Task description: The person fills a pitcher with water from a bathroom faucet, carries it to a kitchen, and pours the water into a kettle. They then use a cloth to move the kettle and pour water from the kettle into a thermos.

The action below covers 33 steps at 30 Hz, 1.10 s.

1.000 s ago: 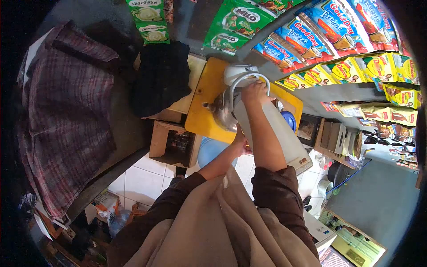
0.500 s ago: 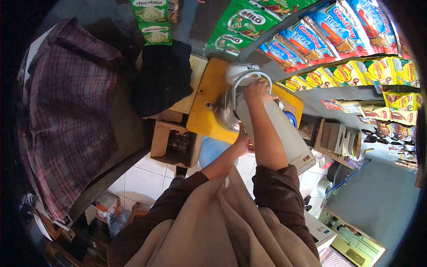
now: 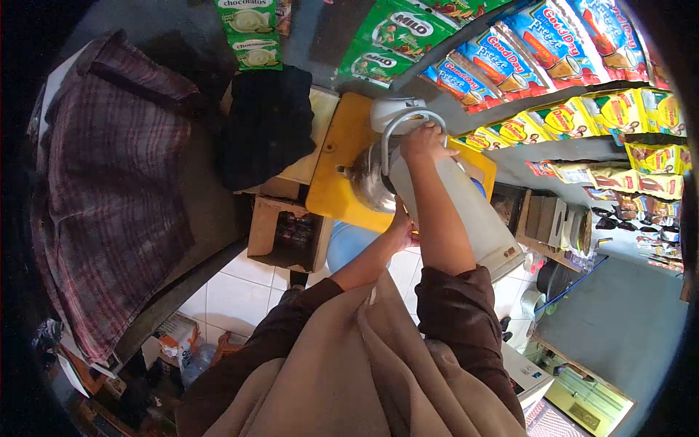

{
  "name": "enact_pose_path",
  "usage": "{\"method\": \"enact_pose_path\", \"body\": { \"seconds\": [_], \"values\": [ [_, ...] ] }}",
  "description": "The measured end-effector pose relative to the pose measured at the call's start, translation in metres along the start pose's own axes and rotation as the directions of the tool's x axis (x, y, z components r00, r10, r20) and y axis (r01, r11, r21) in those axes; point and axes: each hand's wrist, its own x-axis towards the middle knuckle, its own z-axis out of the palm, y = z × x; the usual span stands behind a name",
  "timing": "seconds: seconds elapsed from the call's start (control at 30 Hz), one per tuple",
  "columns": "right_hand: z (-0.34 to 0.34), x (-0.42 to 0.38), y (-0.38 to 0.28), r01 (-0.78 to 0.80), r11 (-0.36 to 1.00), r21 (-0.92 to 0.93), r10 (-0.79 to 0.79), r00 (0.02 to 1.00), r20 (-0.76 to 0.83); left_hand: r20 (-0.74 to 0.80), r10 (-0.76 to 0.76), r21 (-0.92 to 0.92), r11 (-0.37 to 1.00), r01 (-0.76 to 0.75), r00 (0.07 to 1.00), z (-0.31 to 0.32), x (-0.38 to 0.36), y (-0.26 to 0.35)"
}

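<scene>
A steel kettle [image 3: 373,191] with a raised grey arched handle stands on a yellow tabletop [image 3: 331,191], its spout towards the left. A tall pale grey container [image 3: 459,207] lies slanted across the kettle's right side, its upper end by the kettle's opening. I cannot see its contents or any flow. My right hand [image 3: 422,142] grips the container near its upper end, close to the kettle handle. From below, my left hand [image 3: 402,229] supports the container, with its fingers partly hidden.
Behind the kettle is a white appliance [image 3: 393,111]. Hanging sachets [image 3: 561,120] line the wall at right. A black cloth [image 3: 266,131] lies left of the tabletop, above a cardboard box [image 3: 284,240]. Below the table is a light blue rounded object [image 3: 349,246].
The container and both hands have shifted slightly right, and more of the kettle's body shows. Both hands keep their hold.
</scene>
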Motion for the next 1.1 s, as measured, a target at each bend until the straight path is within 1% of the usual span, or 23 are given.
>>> {"method": "enact_pose_path", "body": {
  "seconds": [0.1, 0.2, 0.3, 0.37, 0.4, 0.47, 0.6, 0.67, 0.7, 0.77, 0.8, 0.87, 0.9, 0.97, 1.0, 1.07, 1.1],
  "values": [
    [-0.002, -0.001, 0.001, -0.008, 1.000, 0.016, 0.008, 1.000, -0.018, 0.006, 0.006, -0.024, 1.000, -0.005, 1.000, -0.002, 0.004, -0.002],
    [-0.007, -0.004, 0.004, 0.000, 0.999, 0.035, 0.000, 1.000, -0.024, 0.043, -0.019, -0.060, 0.998, 0.022, 0.999, -0.002, 0.006, -0.004],
    [-0.004, -0.002, 0.006, -0.016, 1.000, 0.020, 0.017, 0.999, -0.040, 0.018, 0.015, -0.021, 1.000, -0.014, 1.000, 0.004, 0.003, -0.003],
    [-0.003, -0.002, 0.009, -0.014, 0.998, 0.057, 0.019, 0.995, -0.094, -0.016, 0.044, 0.012, 0.999, -0.044, 0.999, 0.006, 0.003, -0.003],
    [-0.003, -0.001, 0.010, -0.017, 0.998, 0.058, 0.022, 0.995, -0.095, -0.014, 0.043, 0.014, 0.999, -0.042, 0.999, 0.006, 0.002, -0.002],
    [-0.005, -0.003, 0.014, -0.025, 0.996, 0.083, 0.035, 0.993, -0.115, -0.011, -0.029, 0.011, 1.000, 0.030, 1.000, 0.004, 0.004, -0.003],
    [-0.013, -0.010, 0.022, -0.030, 0.991, 0.130, 0.044, 0.993, -0.108, -0.021, -0.025, 0.009, 1.000, 0.025, 0.999, 0.007, -0.002, -0.006],
    [-0.016, -0.014, 0.025, -0.029, 0.990, 0.135, 0.046, 0.991, -0.129, -0.018, -0.081, 0.116, 0.990, 0.082, 0.997, 0.009, -0.011, -0.003],
    [-0.017, -0.014, 0.027, -0.033, 0.990, 0.135, 0.050, 0.990, -0.129, -0.017, -0.084, 0.117, 0.989, 0.085, 0.996, 0.014, -0.014, -0.002],
    [-0.018, -0.014, 0.030, -0.051, 0.988, 0.145, 0.071, 0.988, -0.140, -0.108, -0.017, 0.187, 0.982, 0.037, 0.994, 0.022, -0.021, 0.000],
    [-0.019, -0.015, 0.032, -0.054, 0.988, 0.148, 0.075, 0.987, -0.140, -0.108, -0.019, 0.190, 0.981, 0.039, 0.994, 0.024, -0.024, 0.001],
    [-0.023, -0.020, 0.038, -0.043, 0.978, 0.206, 0.074, 0.987, -0.145, -0.113, -0.051, 0.231, 0.970, 0.076, 0.992, 0.021, -0.027, -0.001],
    [-0.025, -0.023, 0.043, -0.045, 0.977, 0.209, 0.077, 0.986, -0.146, -0.113, -0.052, 0.235, 0.969, 0.077, 0.992, 0.019, -0.030, -0.001],
    [-0.029, -0.028, 0.057, -0.039, 0.948, 0.317, 0.079, 0.990, -0.114, -0.157, -0.029, 0.312, 0.947, 0.077, 0.987, 0.017, -0.034, -0.002],
    [-0.027, -0.027, 0.065, -0.040, 0.948, 0.316, 0.080, 0.990, -0.117, -0.154, -0.029, 0.313, 0.947, 0.076, 0.988, 0.016, -0.034, -0.002],
    [-0.029, -0.038, 0.078, -0.025, 0.874, 0.486, 0.104, 0.985, -0.136, -0.252, 0.033, 0.427, 0.901, 0.081, 0.967, 0.014, -0.037, -0.003],
    [-0.030, -0.046, 0.085, -0.034, 0.855, 0.518, 0.138, 0.977, -0.162, -0.252, 0.030, 0.424, 0.902, 0.082, 0.967, 0.013, -0.039, -0.003]
  ]
}}
